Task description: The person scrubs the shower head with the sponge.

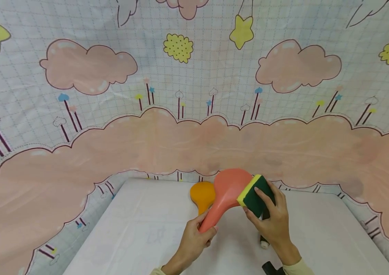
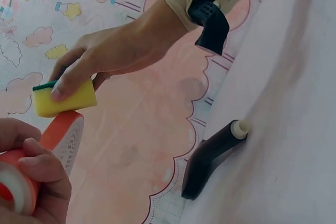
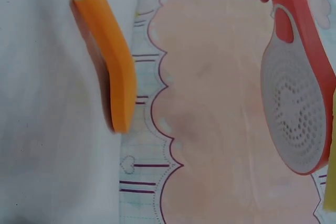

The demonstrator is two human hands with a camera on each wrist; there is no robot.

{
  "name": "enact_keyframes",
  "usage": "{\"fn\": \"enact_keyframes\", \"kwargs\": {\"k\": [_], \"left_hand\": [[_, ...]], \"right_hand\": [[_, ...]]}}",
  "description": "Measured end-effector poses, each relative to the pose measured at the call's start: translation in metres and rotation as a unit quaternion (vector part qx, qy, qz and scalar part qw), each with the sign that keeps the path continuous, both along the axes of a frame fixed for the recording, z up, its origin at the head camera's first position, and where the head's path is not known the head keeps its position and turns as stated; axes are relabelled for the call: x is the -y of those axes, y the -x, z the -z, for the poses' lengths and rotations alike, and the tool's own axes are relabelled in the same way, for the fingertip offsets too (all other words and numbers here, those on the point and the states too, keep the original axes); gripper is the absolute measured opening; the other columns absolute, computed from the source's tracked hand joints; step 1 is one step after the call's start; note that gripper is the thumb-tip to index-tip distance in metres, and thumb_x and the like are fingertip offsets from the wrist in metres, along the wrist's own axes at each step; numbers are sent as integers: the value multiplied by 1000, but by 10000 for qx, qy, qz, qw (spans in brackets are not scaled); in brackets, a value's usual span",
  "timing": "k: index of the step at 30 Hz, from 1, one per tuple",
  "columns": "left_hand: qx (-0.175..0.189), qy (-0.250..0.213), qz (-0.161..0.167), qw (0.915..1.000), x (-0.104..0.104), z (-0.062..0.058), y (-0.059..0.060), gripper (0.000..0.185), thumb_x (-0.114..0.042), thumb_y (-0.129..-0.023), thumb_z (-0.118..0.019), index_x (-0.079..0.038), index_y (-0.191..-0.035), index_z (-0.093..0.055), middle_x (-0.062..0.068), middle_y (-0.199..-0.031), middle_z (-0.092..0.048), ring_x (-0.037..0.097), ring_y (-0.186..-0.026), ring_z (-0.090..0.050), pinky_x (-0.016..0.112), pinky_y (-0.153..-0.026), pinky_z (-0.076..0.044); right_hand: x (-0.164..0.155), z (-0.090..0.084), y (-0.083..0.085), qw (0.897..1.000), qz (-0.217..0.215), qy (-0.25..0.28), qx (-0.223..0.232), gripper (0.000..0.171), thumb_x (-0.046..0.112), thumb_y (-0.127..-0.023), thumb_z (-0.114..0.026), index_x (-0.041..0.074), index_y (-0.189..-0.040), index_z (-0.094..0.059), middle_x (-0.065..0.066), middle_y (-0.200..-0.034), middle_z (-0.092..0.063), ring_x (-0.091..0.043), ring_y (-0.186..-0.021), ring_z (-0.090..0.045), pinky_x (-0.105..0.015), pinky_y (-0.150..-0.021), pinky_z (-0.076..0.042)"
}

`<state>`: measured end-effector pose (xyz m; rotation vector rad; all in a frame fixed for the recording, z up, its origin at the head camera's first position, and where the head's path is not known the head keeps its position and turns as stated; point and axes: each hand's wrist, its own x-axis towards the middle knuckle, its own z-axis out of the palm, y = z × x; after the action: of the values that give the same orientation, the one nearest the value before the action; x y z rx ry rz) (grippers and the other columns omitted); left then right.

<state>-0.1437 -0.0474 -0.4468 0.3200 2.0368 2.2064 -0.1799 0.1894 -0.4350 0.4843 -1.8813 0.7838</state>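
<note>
two hands scrubbing a red shower head with a sponge, held above a white table.

left hand (image 1: 194,238) grasps the red shower head (image 1: 228,193) by its handle; right hand (image 1: 271,219) pinches the sponge (image 1: 254,194) against its back. likely risk: hard pressure twists the handle loose, dropping it onto the orange shower head (image 1: 202,195) below.
</note>
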Motion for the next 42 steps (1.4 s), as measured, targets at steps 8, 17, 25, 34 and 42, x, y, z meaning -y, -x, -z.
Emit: {"fn": "enact_keyframes", "kwargs": {"k": [8, 17, 25, 34, 42], "left_hand": [[291, -388, 214, 9986, -4, -4, -2, 46, -5, -88, -66, 1, -133, -54, 2, -71, -55, 7, -55, -45, 16, -46, -36], [587, -650, 232, 9959, -6, -7, -2, 44, -8, -89, -65, 4, -130, -53, 2, -71, -55, 8, -54, -45, 17, -47, -37], [698, -712, 265, 9947, -5, -6, -2, 47, -10, -90, -66, 4, -133, -52, 1, -72, -57, 9, -55, -45, 17, -47, -38], [785, -682, 308, 9941, 0, -6, -6, 52, -10, -89, -67, 4, -136, -50, 2, -72, -56, 8, -57, -45, 17, -47, -37], [654, -484, 473, 9956, 9, 0, -8, 57, -12, -88, -70, -1, -139, -50, 3, -74, -55, 9, -58, -45, 17, -48, -37]], "right_hand": [[6, 6, -2, 9998, 104, 155, 53, 65, 65, -86, -60, 11, -122, -69, -25, -144, -47, -41, -124, -43, -6, -105, -27], [18, 7, -1, 9995, 112, -63, -295, 60, 60, -86, -64, 11, -120, -68, -28, -142, -46, -43, -122, -43, -18, -110, -26], [16, 7, -2, 9995, 39, -175, -261, 61, 62, -87, -61, 12, -121, -68, -28, -141, -47, -41, -122, -43, -17, -110, -25], [1, 7, -8, 9968, -329, -252, 683, 57, 50, -81, -75, 16, -125, -66, -21, -148, -44, -29, -131, -42, -8, -103, -29], [-16, 4, -12, 9879, -853, -110, 1292, 69, 12, -62, -87, 15, -127, -65, -17, -150, -42, -11, -138, -34, -7, -98, -36]]}}
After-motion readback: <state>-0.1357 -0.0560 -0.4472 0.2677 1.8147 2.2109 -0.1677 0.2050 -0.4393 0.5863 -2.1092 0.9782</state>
